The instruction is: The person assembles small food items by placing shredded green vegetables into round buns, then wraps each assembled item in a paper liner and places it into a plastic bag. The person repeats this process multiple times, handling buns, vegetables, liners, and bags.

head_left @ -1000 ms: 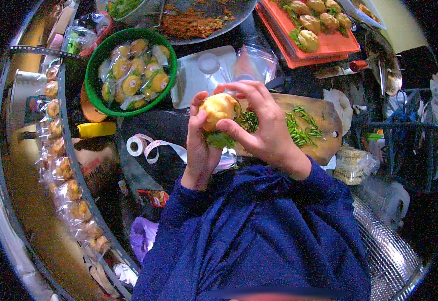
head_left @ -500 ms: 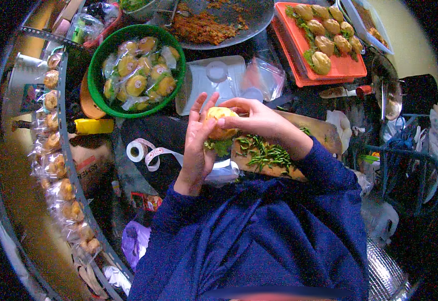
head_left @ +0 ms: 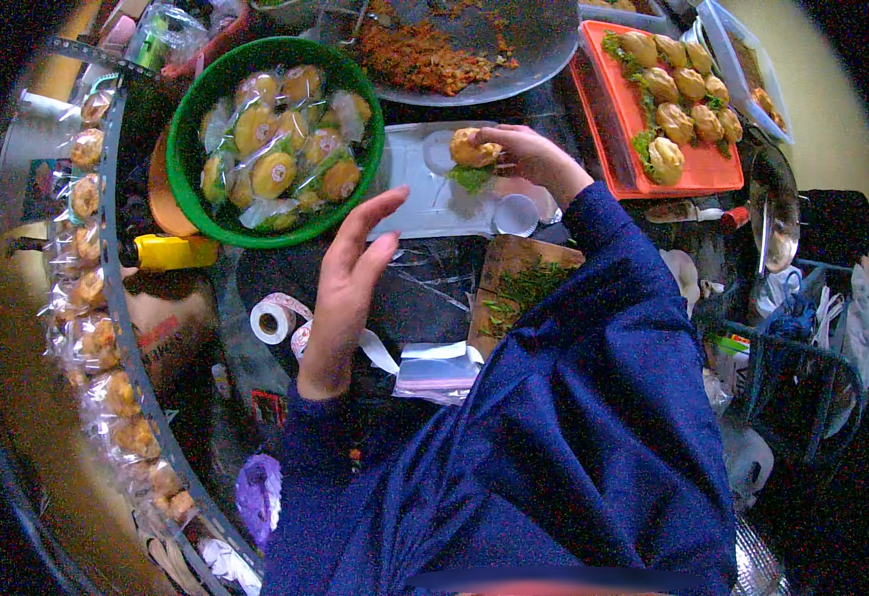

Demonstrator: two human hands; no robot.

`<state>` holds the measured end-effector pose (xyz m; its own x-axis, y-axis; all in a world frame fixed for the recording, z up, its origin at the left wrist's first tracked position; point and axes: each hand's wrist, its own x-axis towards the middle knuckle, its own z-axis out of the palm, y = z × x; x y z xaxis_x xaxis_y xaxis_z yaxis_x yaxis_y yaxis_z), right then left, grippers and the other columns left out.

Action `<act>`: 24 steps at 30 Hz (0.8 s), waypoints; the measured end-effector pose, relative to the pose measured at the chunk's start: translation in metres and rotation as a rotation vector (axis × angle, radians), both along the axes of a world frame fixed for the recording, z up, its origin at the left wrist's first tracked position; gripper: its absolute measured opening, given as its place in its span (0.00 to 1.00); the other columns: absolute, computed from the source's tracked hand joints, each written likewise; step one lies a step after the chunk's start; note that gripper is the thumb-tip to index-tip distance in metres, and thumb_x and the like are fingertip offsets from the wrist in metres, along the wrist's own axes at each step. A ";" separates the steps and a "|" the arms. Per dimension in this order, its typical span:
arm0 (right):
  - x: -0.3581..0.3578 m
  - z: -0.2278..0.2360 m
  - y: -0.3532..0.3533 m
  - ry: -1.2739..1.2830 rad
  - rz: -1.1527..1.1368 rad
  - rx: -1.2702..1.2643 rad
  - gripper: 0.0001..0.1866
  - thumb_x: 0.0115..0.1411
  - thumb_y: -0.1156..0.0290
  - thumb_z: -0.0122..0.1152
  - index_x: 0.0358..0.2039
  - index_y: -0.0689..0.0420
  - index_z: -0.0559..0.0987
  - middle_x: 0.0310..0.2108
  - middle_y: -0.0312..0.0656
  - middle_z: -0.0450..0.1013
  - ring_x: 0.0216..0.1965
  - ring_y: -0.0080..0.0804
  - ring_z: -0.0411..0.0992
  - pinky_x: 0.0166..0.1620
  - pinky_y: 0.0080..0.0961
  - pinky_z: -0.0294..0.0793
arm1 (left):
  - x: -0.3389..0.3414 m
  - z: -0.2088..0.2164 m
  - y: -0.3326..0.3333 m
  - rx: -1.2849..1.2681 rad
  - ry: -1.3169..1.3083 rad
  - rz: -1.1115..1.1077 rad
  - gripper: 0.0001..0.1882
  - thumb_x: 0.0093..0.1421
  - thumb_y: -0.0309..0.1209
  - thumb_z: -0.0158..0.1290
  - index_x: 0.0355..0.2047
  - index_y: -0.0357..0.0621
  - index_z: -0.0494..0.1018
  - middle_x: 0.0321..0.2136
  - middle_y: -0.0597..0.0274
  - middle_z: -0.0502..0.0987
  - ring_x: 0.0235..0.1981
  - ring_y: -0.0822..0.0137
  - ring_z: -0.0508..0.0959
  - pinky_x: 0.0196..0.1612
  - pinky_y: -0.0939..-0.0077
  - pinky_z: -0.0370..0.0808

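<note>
A golden cream-puff-shaped bun (head_left: 472, 149) with a green lettuce leaf hanging out below is gripped by my right hand (head_left: 529, 157), over a pale plastic tray (head_left: 409, 204). My left hand (head_left: 345, 278) is raised with fingers and thumb apart, nothing in it, near the green basket's lower right side. That green basket (head_left: 181, 184) holds several similar buns in clear wrappers with round stickers. On the right, an orange lidded box (head_left: 608, 149) bears rows of unwrapped buns with lettuce. A stack of clear plastic bags (head_left: 436, 372) lies below my left hand, on its right.
A sticker roll (head_left: 273, 318) trails its strip toward the bags. Chopped green chillies lie on a wooden board (head_left: 494, 253), partly behind my right sleeve. A wide pan (head_left: 534, 70) of orange-brown filling stands at the back. Wrapped snacks (head_left: 96, 343) hang along the left; a yellow-handled tool (head_left: 176, 252) lies near the basket.
My right hand has carried the bun forward and slightly right, away from my left hand. My left hand has let go of it and moved left.
</note>
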<state>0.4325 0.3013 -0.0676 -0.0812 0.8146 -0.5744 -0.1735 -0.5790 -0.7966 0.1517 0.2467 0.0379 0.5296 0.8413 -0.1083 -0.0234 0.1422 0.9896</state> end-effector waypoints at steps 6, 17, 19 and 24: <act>0.017 -0.012 0.009 -0.184 -0.031 -0.049 0.27 0.50 0.50 0.65 0.43 0.59 0.76 0.38 0.41 0.75 0.34 0.29 0.75 0.36 0.25 0.76 | 0.058 -0.063 0.073 0.865 0.806 -0.375 0.13 0.53 0.27 0.52 0.40 0.42 0.73 0.35 0.45 0.74 0.37 0.46 0.75 0.41 0.58 0.73; 0.043 0.019 -0.040 0.005 -0.147 -0.013 0.26 0.53 0.52 0.62 0.49 0.52 0.73 0.43 0.37 0.72 0.42 0.27 0.72 0.43 0.25 0.72 | 0.119 -0.159 0.135 0.804 1.070 -0.431 0.09 0.48 0.30 0.55 0.29 0.39 0.77 0.31 0.48 0.78 0.30 0.55 0.78 0.33 0.63 0.75; 0.049 0.023 -0.046 0.040 -0.184 0.007 0.24 0.54 0.54 0.61 0.48 0.53 0.73 0.44 0.37 0.72 0.42 0.32 0.72 0.43 0.28 0.73 | 0.109 -0.154 0.147 0.390 0.598 -0.396 0.13 0.52 0.37 0.57 0.32 0.40 0.77 0.27 0.62 0.77 0.24 0.69 0.75 0.27 0.74 0.72; 0.054 0.023 -0.052 0.197 -0.268 -0.062 0.25 0.52 0.53 0.63 0.46 0.53 0.74 0.43 0.35 0.73 0.42 0.29 0.72 0.44 0.25 0.72 | 0.080 -0.151 0.148 -0.552 0.180 -0.297 0.12 0.57 0.45 0.55 0.27 0.52 0.74 0.21 0.77 0.68 0.19 0.80 0.64 0.20 0.82 0.59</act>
<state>0.4867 0.2488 -0.0445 0.0169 0.7858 -0.6182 -0.4737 -0.5382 -0.6971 0.2313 0.3943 -0.1128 0.6642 0.4570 -0.5916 0.2547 0.6057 0.7538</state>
